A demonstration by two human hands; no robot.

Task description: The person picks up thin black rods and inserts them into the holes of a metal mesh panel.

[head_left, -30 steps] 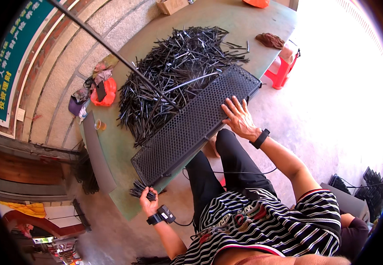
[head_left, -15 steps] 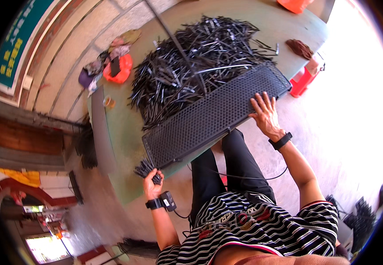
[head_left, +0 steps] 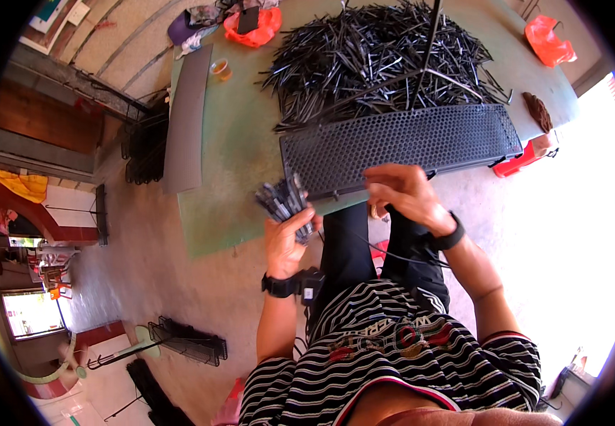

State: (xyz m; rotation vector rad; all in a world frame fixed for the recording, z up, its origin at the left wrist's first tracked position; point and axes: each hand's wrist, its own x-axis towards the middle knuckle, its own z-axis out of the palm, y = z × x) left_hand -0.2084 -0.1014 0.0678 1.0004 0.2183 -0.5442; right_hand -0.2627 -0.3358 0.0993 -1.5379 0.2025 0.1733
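Note:
My left hand (head_left: 289, 238) is closed around a bundle of short black strips (head_left: 282, 201), beside the near left corner of a black perforated panel (head_left: 399, 140). The strips fan out above my fingers. My right hand (head_left: 408, 197) hovers by the panel's near edge, thumb and fingers apart, with nothing visible between them. Some of its fingertips are slightly blurred. Behind the panel, a large heap of loose black strips (head_left: 371, 60) covers much of the green table (head_left: 229, 170). A thin dark rod (head_left: 426, 53) rises in front of the heap.
A small cup of brownish liquid (head_left: 221, 69) stands left of the heap, near a red plastic bag (head_left: 254, 28). Another red bag (head_left: 550, 41) and a brown cloth (head_left: 536, 112) lie at the right. A red stool (head_left: 517, 162) is beyond the table's right edge.
My right hand has left the panel's right end and moved left, toward my other hand. My left hand has raised its bundle. The view has shifted, and the panel appears less slanted.

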